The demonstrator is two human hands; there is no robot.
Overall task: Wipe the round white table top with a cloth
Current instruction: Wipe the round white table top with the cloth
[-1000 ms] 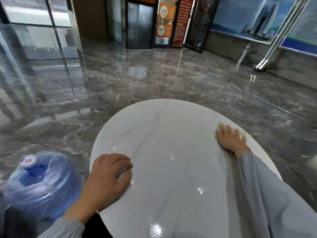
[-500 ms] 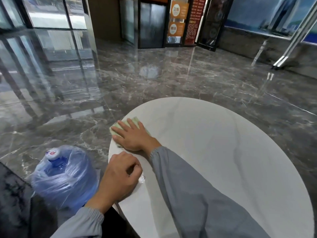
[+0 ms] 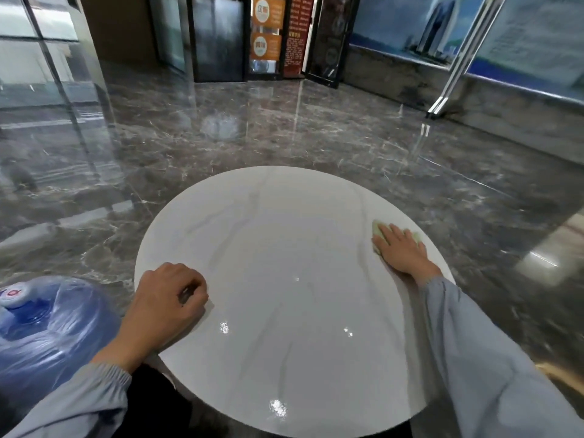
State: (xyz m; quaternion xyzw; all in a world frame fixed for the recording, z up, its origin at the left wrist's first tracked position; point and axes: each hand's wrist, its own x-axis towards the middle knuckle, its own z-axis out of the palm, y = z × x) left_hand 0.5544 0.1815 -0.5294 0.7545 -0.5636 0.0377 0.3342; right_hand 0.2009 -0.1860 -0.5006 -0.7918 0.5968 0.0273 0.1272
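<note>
While the left hand [image 3: 164, 298] rests clenched, the flat right hand [image 3: 399, 251] could push the cloth [image 3: 377, 229] off the table [image 3: 284, 248] edge.

Across the lobby from you, an upper orange sign [image 3: 267, 10] and a lower orange sign [image 3: 266, 45] each carry a white disc with characters too blurred to read. The red panel [image 3: 295, 33] beside them bears rows of small pale script, illegible. The water bottle cap [image 3: 13, 294] at your left shows a red mark, possibly a logo. Nothing reads clearly.
</note>
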